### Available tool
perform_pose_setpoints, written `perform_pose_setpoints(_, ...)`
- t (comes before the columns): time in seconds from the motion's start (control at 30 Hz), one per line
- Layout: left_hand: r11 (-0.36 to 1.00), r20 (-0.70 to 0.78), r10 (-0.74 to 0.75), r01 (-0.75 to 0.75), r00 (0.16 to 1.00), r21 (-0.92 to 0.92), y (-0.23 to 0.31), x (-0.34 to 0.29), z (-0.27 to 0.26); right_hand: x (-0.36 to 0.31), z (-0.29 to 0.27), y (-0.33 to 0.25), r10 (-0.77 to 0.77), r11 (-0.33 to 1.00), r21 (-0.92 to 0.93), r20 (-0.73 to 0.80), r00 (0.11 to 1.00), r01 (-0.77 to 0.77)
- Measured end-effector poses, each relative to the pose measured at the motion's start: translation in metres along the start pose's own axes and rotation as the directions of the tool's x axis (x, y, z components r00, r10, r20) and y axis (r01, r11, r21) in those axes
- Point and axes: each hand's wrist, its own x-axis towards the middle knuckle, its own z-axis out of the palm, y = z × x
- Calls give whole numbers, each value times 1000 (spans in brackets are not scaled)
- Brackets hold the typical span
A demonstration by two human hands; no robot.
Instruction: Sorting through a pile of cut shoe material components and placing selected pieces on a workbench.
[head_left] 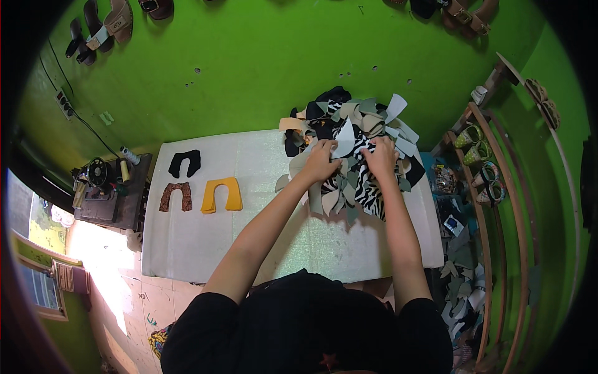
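Note:
On the right of the white table point(274, 249) lies a heap of cut pieces point(367, 112) of sheet material, in sage, grey, beige, white and black. Both of my hands are in it. My left hand point(321, 161) has its fingers curled at the heap's middle, beside a white curved piece point(344, 138); what it grips is partly hidden. My right hand point(380, 156) closes on a zebra-print piece point(369, 187) that hangs down the heap's near side. Apart on the left lie U-shaped pieces: one black point(185, 163), brown patterned ones point(175, 197) and a yellow stack point(222, 195).
At the left stands a sewing machine point(98, 171) with thread spools. A wooden rack point(498, 206) with sandals point(476, 153) runs along the right wall, with more scraps point(464, 280) beneath. Sandals point(118, 22) also hang on the green wall behind the table.

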Motion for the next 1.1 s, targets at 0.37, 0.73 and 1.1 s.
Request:
perform_pose_setpoints(0.37, 983, 7, -166, 166, 986, -78, 18, 4, -1, 24, -36, 30, 46, 849, 526, 31, 998, -55)
perform_pose_setpoints(0.73, 826, -211, -393, 242, 895, -510, -25, -10, -26, 19, -76, 25, 54, 452, 891, 11, 998, -34)
perform_pose_setpoints(1.1, 730, -267, -545, 294, 795, -617, -27, -39, -28, 14, -83, 25, 159, 77, 992, -107, 981, 96)
